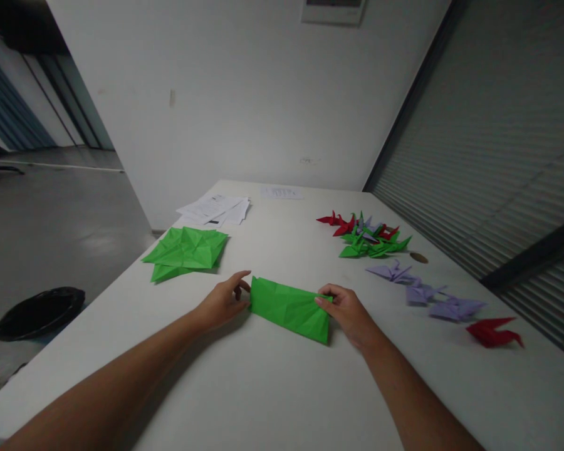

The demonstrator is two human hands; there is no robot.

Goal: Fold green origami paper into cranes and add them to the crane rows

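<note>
A green origami paper sheet, creased and folded into a long rectangle, is tilted slightly above or on the table in front of me. My right hand pinches its right end, thumb on the near face and fingers behind the top edge. At the left end, my left hand has its fingers loosely curved and apart, with the fingertips and thumb beside the paper's edge. Whether they touch it is hard to see. Beyond that hand lies a stack of creased green paper sheets.
Printed white papers lie behind the green stack. At the back right is a pile of red, green and purple paper cranes. Several purple cranes and a red crane line the right side. A black-lined bin stands left of the table.
</note>
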